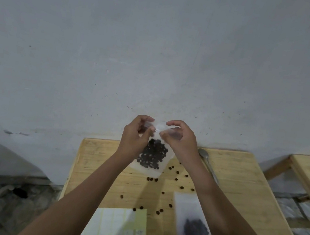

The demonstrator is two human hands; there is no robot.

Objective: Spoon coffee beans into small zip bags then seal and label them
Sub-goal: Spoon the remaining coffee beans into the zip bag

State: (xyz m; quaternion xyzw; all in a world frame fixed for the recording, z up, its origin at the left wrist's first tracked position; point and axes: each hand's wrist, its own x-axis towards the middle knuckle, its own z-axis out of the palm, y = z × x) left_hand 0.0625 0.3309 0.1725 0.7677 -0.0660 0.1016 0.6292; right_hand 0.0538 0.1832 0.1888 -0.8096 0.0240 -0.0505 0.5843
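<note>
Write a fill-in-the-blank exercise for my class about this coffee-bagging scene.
The left hand and right hand pinch the top of a zip bag holding coffee ____.
A second filled bag lies on the wooden ____.
A metal ____ lies beside the right forearm.
Answers: beans; table; spoon.

Pale planked wooden tabletop (241,179), far edge against the wall. By the far edge, right of the middle: long silver metal spoon (209,168), bowl toward the wall. Strewn over the middle: loose dark brown coffee beans (177,172), mostly single and apart. Toward the near right corner: flat clear plastic zip bag (183,207) with dark beans inside. At the near edge, side by side: white lined paper sheet (106,228) and pale green label sheet (141,219) bearing small white stickers.
</note>
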